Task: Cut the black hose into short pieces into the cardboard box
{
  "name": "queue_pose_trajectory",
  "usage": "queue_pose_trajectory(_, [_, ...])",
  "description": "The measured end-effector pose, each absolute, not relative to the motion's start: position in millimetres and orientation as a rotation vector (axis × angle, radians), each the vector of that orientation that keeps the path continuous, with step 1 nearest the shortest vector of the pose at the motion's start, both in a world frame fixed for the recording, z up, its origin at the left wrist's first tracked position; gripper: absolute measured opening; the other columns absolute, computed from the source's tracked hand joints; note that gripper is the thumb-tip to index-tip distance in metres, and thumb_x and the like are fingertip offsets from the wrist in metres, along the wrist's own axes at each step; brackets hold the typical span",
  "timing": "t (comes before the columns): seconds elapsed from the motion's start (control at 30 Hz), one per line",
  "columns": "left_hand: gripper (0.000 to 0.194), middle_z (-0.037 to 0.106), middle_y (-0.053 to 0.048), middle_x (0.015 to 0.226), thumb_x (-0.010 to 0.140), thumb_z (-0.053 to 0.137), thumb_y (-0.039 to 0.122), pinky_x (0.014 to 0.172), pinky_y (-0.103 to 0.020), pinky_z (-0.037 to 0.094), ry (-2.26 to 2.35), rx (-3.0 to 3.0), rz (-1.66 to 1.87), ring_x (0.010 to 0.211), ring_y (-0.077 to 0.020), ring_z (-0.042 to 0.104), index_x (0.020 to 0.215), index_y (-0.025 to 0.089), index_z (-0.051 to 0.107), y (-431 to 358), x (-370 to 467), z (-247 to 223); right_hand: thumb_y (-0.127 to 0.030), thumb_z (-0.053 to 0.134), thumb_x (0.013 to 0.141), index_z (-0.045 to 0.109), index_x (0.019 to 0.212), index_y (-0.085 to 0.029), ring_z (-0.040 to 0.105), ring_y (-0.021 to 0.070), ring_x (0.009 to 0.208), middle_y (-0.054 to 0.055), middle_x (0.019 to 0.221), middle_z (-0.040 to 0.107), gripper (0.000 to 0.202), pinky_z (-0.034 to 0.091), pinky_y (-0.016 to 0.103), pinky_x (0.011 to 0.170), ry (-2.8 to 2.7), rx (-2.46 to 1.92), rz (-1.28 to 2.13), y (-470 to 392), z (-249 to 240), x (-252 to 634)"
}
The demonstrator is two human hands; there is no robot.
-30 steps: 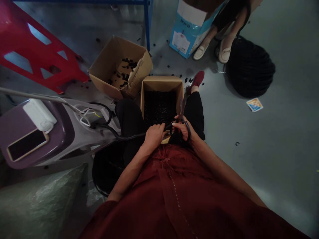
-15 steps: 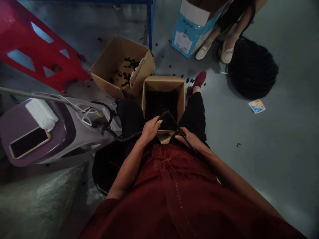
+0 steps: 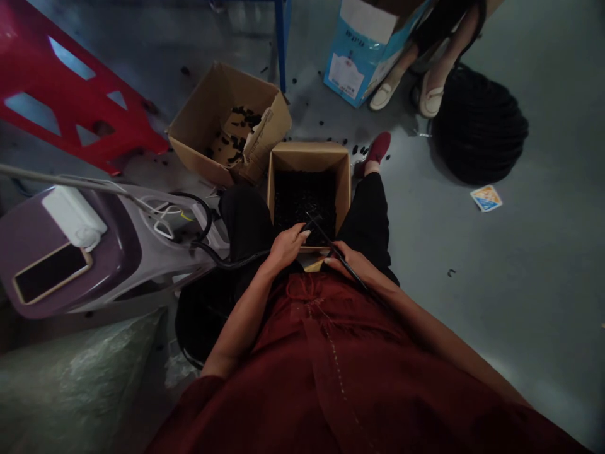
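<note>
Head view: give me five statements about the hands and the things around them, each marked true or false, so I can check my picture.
1. The left hand holds a black cord. True.
2. The right hand is empty. False: the right hand holds scissors, seen nearly edge-on.
3. A phone lies on the purple stool. True.
4. The cardboard box between the person's legs has nothing in it. False: the cardboard box holds many black pieces.
5. In the picture, the large black coil lies left of the blue box. False: the large black coil lies right of the blue box.
</note>
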State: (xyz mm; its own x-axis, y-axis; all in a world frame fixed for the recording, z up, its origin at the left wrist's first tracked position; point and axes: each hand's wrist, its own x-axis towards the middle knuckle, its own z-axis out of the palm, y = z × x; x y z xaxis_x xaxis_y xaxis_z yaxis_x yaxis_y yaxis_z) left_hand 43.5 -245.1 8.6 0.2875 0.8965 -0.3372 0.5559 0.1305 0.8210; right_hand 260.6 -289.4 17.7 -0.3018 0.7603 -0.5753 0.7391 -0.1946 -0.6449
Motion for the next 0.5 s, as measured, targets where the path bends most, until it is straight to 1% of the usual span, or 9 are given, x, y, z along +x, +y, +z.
queue_pose_trajectory(0.07, [0.035, 0.067, -0.003, 0.086, 0.097, 0.040, 0.035, 0.068, -0.022, 0.043, 1.365, 1.579, 0.377, 0.076, -0.0133, 0.059, 0.108, 0.014, 0.065, -245.2, 42.7, 9.4, -0.041, 0.053, 0.093, 0.046, 0.131, -0.013, 0.067, 0.0261, 0.099, 0.015, 0.112, 0.069, 0.048, 0.048, 0.032, 0.082, -2.003, -1.824, 1.555, -287.3, 15.0, 257.9])
queue_pose_trajectory(0.13, [0.037, 0.071, -0.007, 0.101, 0.097, 0.040, 0.034, 0.077, -0.024, 0.046, 1.344, 1.623, 0.318, 0.088, -0.0164, 0.064, 0.117, 0.014, 0.064, -244.8, 41.6, 9.2, -0.042, 0.052, 0.093, 0.045, 0.131, -0.012, 0.066, 0.0263, 0.100, 0.016, 0.114, 0.069, 0.048, 0.048, 0.032, 0.082, -2.019, -1.810, 1.558, -285.5, 12.2, 256.0])
queue_pose_trajectory(0.2, [0.041, 0.070, -0.011, 0.117, 0.097, 0.040, 0.032, 0.088, -0.028, 0.047, 1.332, 1.672, 0.256, 0.102, -0.0202, 0.065, 0.126, 0.012, 0.060, -244.1, 40.8, 8.0, -0.042, 0.050, 0.094, 0.045, 0.131, -0.012, 0.066, 0.0267, 0.101, 0.016, 0.115, 0.068, 0.048, 0.048, 0.032, 0.084, -2.031, -1.806, 1.556, -284.8, 9.6, 254.7])
queue_pose_trajectory(0.27, [0.043, 0.067, -0.014, 0.125, 0.098, 0.039, 0.031, 0.094, -0.031, 0.046, 1.327, 1.704, 0.219, 0.110, -0.0230, 0.064, 0.130, 0.011, 0.058, -243.6, 40.5, 6.5, -0.044, 0.047, 0.095, 0.046, 0.130, -0.013, 0.066, 0.0269, 0.103, 0.016, 0.117, 0.067, 0.047, 0.048, 0.032, 0.085, -2.023, -1.805, 1.557, -285.4, 7.1, 253.6])
queue_pose_trajectory(0.37, [0.041, 0.068, -0.013, 0.124, 0.098, 0.038, 0.032, 0.094, -0.030, 0.047, 1.318, 1.722, 0.215, 0.111, -0.0227, 0.065, 0.127, 0.012, 0.060, -243.4, 40.7, 5.0, -0.048, 0.043, 0.097, 0.048, 0.128, -0.015, 0.065, 0.0267, 0.104, 0.015, 0.116, 0.067, 0.046, 0.047, 0.032, 0.085, -1.977, -1.797, 1.558, -288.3, 3.8, 252.3])
queue_pose_trajectory(0.5, [0.036, 0.072, -0.009, 0.112, 0.098, 0.039, 0.032, 0.089, -0.027, 0.048, 1.309, 1.747, 0.236, 0.102, -0.0199, 0.066, 0.118, 0.016, 0.065, -243.6, 40.8, 4.9, -0.049, 0.038, 0.098, 0.052, 0.120, -0.018, 0.067, 0.0243, 0.093, 0.011, 0.101, 0.070, 0.041, 0.047, 0.030, 0.078, -1.964, -1.761, 1.499, -291.7, -0.1, 252.2])
